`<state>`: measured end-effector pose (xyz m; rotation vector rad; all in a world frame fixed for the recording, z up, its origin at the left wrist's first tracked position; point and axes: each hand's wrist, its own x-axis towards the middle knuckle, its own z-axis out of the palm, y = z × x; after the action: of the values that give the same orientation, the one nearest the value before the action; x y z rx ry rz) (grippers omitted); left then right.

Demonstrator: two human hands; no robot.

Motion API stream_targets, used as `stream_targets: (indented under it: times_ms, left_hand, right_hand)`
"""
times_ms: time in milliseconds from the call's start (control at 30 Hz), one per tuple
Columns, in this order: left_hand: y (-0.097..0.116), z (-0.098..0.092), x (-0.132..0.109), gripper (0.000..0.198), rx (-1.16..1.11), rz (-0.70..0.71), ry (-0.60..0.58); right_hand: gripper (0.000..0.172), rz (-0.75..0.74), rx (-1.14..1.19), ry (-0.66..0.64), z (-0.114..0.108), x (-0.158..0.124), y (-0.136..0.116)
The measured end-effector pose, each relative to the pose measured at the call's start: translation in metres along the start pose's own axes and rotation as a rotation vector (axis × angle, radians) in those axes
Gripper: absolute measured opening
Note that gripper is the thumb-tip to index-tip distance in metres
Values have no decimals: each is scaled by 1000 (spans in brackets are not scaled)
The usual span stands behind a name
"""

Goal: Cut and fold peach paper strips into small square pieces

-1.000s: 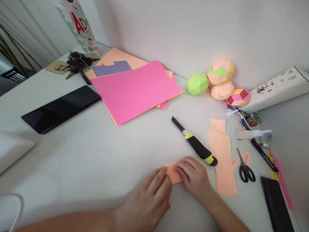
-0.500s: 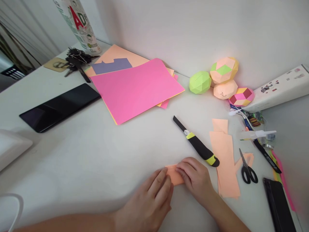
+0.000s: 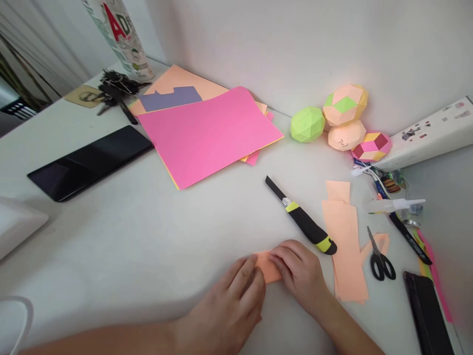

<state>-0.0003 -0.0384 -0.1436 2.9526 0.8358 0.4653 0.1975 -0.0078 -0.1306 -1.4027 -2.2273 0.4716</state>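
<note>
A small folded orange paper piece (image 3: 268,266) lies on the white table between my hands. My left hand (image 3: 232,301) has its fingers closed on the paper's left end. On the right end, my right hand (image 3: 301,276) pinches the paper between thumb and fingers. Beyond my right hand lies a black and yellow-green utility knife (image 3: 308,223) with its blade pointing to the upper left. Peach paper strips (image 3: 347,246) rest to the right, beside black-handled scissors (image 3: 380,259).
Pink sheets (image 3: 210,138) lie at the back, near a black phone (image 3: 90,162), keys (image 3: 118,88) and a bottle (image 3: 125,39). Several faceted paper shapes (image 3: 307,124) stand by the wall. A black case (image 3: 426,310) lies at the right, a white object (image 3: 18,224) at the left.
The camera view has shifted very slightly. Both hands keep their hold on the orange paper, and the left fingers have moved a little.
</note>
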Motion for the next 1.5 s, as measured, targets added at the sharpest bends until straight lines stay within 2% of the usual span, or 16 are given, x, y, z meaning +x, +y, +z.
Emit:
stream_targets:
  times_ms: [133,233,300,500,800,1067,1200,1367,1433,1500]
  left_hand:
    - [-1,0,-1,46,31,11,-69]
    - [-1,0,-2,50,29,17,-70]
    - [-2,1,-3,50,21,20,-58]
    - [-4,5,-2,51,16,40,-53]
    - [-5,2,-1,55,45,62,-56]
    - [-8,1,1,51,31,89,-65]
    - [-8,0,0,57,23,70,-78]
    - [-8,0,1,70,-24,22,-116]
    - [-10,-1,2,74,-56,13,-133]
    - [-12,-4,5,78,-93,10,-161]
  right_hand:
    - [9,93,-46,80,1,-9,-3]
    - [14,251,-66,138,1,-17,-10]
    - [10,295,-73,160,1,-21,-13]
    - [11,119,-134,231,4,-20,-14]
    - [13,104,-215,244,10,-25,-17]
    - [24,433,-62,181,9,-20,-26]
    - [25,492,-18,150,7,-19,-28]
    - [23,471,-20,145,9,-22,-25]
    - [19,356,-113,146,10,-23,-23]
    - [16,178,-265,148,10,-25,-20]
